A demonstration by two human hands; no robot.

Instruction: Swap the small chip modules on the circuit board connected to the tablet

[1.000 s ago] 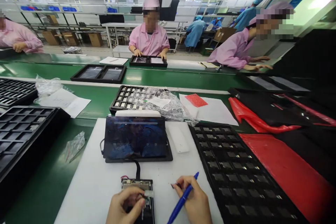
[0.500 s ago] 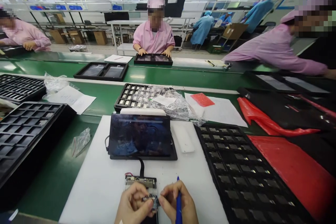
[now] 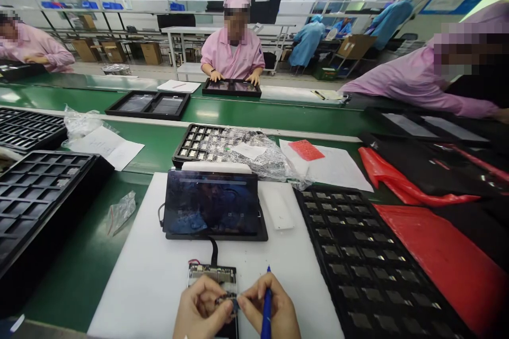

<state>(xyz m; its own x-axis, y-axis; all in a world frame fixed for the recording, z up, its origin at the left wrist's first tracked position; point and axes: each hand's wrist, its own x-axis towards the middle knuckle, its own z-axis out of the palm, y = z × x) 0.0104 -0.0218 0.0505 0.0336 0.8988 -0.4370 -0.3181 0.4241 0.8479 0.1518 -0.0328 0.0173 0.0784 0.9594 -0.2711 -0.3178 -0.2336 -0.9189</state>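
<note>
My left hand is closed, pinching a small electronic part between thumb and fingers. On the other side of that part, the thumb and index fingertip of my right hand are pressed together at its edge. A blue pen is tucked in the same right hand, its tip pointing away from me. Beneath my hands lies a narrow device with exposed circuitry, partly covered by them. A black flat cable runs from it to a propped-up tablet screen.
A white foam mat lies under the work. At its right is a black tray of small parts; at its left, a black compartment tray. A bubble-wrapped tray stands behind the tablet. Across the green bench sits a co-worker.
My hands stay close together at the small part, and the right fingertips and pen have shifted slightly left. The co-worker at the right has leaned a little to the left.
</note>
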